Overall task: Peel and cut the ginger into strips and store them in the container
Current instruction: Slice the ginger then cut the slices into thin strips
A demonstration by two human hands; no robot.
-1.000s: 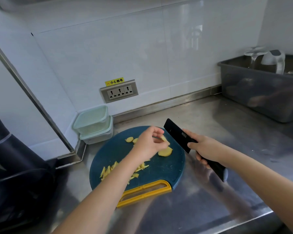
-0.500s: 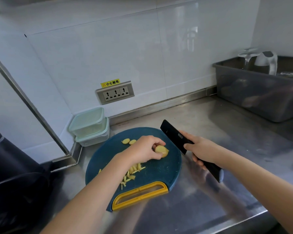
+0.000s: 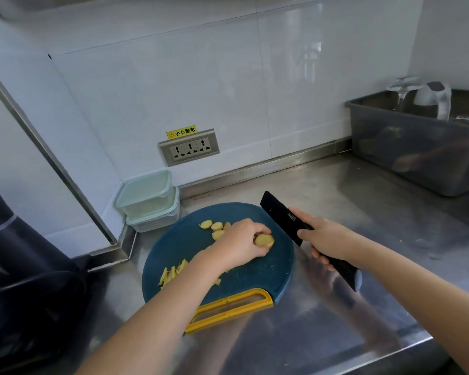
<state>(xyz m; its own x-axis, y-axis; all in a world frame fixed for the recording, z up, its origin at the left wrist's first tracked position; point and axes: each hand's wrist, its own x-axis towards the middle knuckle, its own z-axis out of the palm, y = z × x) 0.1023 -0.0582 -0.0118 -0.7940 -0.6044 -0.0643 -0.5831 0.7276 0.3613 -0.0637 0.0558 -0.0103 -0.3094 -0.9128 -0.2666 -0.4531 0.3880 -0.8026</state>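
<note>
A round blue cutting board [image 3: 266,272] with a yellow handle lies on the steel counter. My left hand [image 3: 241,243] holds a stack of peeled ginger slices [image 3: 265,241] down on the board with curled fingers. Loose ginger slices [image 3: 213,227] lie at the board's far side, and cut ginger strips [image 3: 172,273] lie at its left, partly hidden by my forearm. My right hand [image 3: 326,239] grips the handle of a black cleaver [image 3: 283,216], blade raised just right of the ginger. Two stacked pale green containers [image 3: 149,201] stand in the corner behind the board.
A grey plastic tub [image 3: 417,150] holding a kettle and a glass sits at the back right. A dark bag [image 3: 25,280] fills the left side. A wall socket [image 3: 189,150] is behind the board. The counter's front edge runs at the lower right.
My left hand has lowered the ginger slices onto the board and now presses them there. The cleaver has stayed beside them, raised in my right hand.
</note>
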